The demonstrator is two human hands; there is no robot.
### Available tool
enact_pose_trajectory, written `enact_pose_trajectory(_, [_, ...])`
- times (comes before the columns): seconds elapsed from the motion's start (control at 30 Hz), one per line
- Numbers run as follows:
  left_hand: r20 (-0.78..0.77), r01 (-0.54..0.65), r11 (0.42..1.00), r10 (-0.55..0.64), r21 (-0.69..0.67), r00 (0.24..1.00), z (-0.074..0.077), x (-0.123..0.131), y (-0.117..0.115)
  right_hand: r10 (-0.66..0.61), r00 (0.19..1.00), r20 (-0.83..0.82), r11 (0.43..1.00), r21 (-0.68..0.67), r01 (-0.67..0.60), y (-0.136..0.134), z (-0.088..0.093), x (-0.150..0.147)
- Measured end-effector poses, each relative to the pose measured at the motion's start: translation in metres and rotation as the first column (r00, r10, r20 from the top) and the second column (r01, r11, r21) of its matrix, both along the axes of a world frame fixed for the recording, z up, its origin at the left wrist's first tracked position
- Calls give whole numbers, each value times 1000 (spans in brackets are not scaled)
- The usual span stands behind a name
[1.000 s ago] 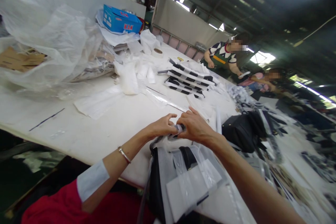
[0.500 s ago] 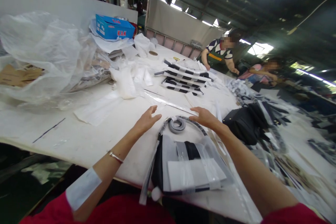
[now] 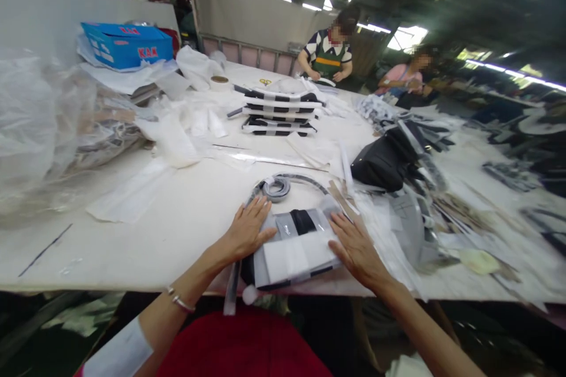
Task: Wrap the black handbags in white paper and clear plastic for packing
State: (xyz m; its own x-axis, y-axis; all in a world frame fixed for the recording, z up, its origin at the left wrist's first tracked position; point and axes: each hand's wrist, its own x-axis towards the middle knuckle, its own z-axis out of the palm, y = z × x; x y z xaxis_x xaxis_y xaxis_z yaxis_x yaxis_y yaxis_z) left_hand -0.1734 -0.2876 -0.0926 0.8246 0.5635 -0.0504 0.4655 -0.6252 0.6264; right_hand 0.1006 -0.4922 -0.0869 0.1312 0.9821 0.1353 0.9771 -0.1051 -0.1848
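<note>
In front of me at the table's near edge lies a black handbag (image 3: pixel 303 221), partly covered by grey-white wrapping and a folded white sheet (image 3: pixel 296 256). Its wrapped handle (image 3: pixel 305 179) arches away from me, with a grey coiled strap (image 3: pixel 277 188) inside the arch. My left hand (image 3: pixel 247 230) rests flat at the bag's left side, fingers spread. On the right side, my right hand (image 3: pixel 354 244) lies with its fingers extended over the wrapping. Neither hand grips anything that I can see.
A stack of wrapped black-and-white pieces (image 3: pixel 280 112) stands beyond the bag. Clear plastic (image 3: pixel 30 129) and a blue box (image 3: pixel 128 46) are at left. Black bags (image 3: pixel 380 159) and strips crowd the right. A co-worker (image 3: pixel 329 53) stands across the white table (image 3: pixel 177 247); another person (image 3: pixel 404 79) sits farther right.
Both hands have come down from above the handle onto the two sides of the bag. The camera view has turned to the right.
</note>
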Motion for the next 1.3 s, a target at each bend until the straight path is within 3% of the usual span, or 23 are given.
enact_pose_trajectory(0.1, [-43, -6, 999, 7, 38, 999, -5, 4, 1, -7, 1000, 4, 999, 45, 6, 3, -8, -5])
enact_pose_trajectory(0.2, [39, -16, 1000, 15, 11, 999, -9, 3, 4, -14, 998, -69, 995, 101, 20, 6, -2, -4])
enact_pose_trajectory(0.3, [208, -180, 982, 187, -50, 960, -10, -8, 2, -56, 974, -218, 967, 230, 107, 1, 7, 1])
enact_pose_trajectory(0.37, [249, -315, 934, 349, -167, 903, -6, -22, -2, -158, 923, -352, 923, 279, 265, -9, 9, 5])
enact_pose_trajectory(0.43, [204, -363, 861, 451, -357, 869, 1, -37, -10, -279, 832, -479, 879, 221, 422, -20, 7, 11])
enact_pose_trajectory(0.53, [117, -315, 736, 469, -599, 875, 14, -52, -23, -393, 718, -574, 846, 80, 527, -33, -2, 16])
enact_pose_trajectory(0.6, [102, -295, 710, 458, -640, 883, 20, -54, -26, -425, 681, -596, 828, 48, 558, -36, -8, 13])
enact_pose_trajectory(0.7, [141, -316, 731, 489, -605, 861, 20, -52, -19, -432, 661, -613, 809, 60, 584, -35, -11, -7])
enact_pose_trajectory(0.83, [161, -398, 778, 528, -486, 834, 16, -53, 2, -353, 720, -598, 844, 130, 521, -33, -12, -37])
enact_pose_trajectory(0.97, [146, -422, 822, 505, -383, 851, 19, -60, 17, -300, 816, -495, 883, 179, 433, -36, -3, -42])
enact_pose_trajectory(1.07, [164, -448, 833, 516, -324, 841, 24, -64, 14, -227, 901, -369, 876, 327, 354, -28, 17, -44])
enact_pose_trajectory(1.17, [158, -434, 859, 485, -272, 860, 25, -61, 4, -85, 965, -248, 890, 417, 186, -9, 37, -60])
enact_pose_trajectory(1.23, [149, -421, 875, 462, -240, 874, 21, -57, -3, 0, 986, -168, 905, 420, 72, 5, 39, -74])
enact_pose_trajectory(1.3, [148, -428, 878, 462, -215, 875, 17, -54, -8, 65, 994, -91, 921, 389, -25, 15, 27, -83])
